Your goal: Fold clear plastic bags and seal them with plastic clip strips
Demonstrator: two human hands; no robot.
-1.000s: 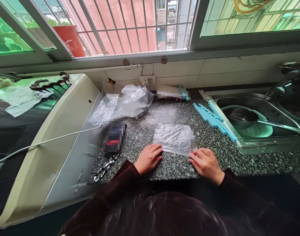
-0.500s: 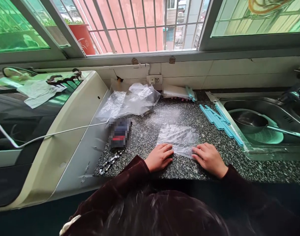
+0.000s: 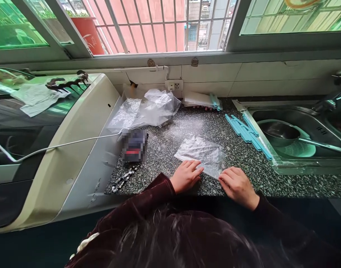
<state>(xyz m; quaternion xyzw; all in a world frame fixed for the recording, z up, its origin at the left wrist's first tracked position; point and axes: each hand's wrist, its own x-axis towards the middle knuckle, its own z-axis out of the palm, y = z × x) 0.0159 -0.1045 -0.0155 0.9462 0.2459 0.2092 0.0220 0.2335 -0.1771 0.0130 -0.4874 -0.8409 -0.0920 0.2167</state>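
Observation:
A clear, crinkled plastic bag (image 3: pixel 201 149) lies flat on the speckled stone counter (image 3: pixel 164 163), turned at an angle. At its near right corner my right hand (image 3: pixel 239 187) is closed, thumb and fingers pinching the plastic. My left hand (image 3: pixel 187 175) rests at the bag's near edge with its fingers stretched out, the tips touching or just over the plastic. Some light blue plastic strips (image 3: pixel 247 134) lie in an overlapping bunch to the right of the bag.
A blurred-out dark phone-like object (image 3: pixel 134 146) with a white cable and beaded strap (image 3: pixel 125 178) lies left. Behind are loose plastic bags (image 3: pixel 148 111) and a stack of clear bags (image 3: pixel 198 99). The sink (image 3: pixel 312 163) holds a pan (image 3: pixel 280 133); a cream appliance (image 3: pixel 83 123) stands left.
The bag has turned clockwise, its right corner coming nearer me. My right hand's fingers have closed on that corner. My left hand has shifted slightly right, and the camera view has moved a little.

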